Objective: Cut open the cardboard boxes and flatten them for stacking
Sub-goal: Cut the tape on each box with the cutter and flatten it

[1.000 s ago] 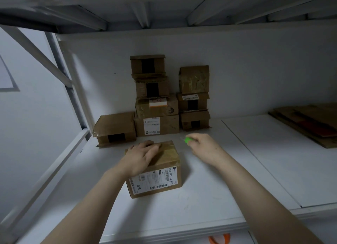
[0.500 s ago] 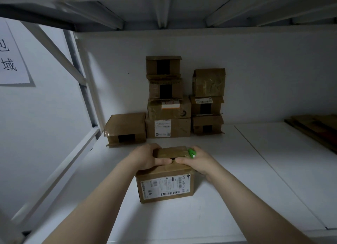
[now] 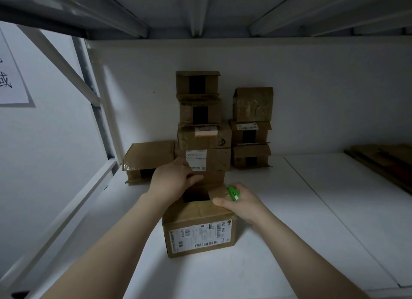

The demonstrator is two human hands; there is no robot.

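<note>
Left hand [image 3: 174, 180] is gripping the far flap of the box [image 3: 200, 234] on the shelf [image 3: 278, 243]; right hand [image 3: 243, 204] is clutching the green cutter [image 3: 233, 192], thumb pressing the top. I'm risking a nicked thumb if the blade slips.

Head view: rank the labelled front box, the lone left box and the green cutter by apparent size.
labelled front box, nearest the camera, so true size unsure
lone left box
green cutter, partly hidden

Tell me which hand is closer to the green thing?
Right. The right hand holds the green cutter; the left hand grips a flap of the box, across the opening.
</note>
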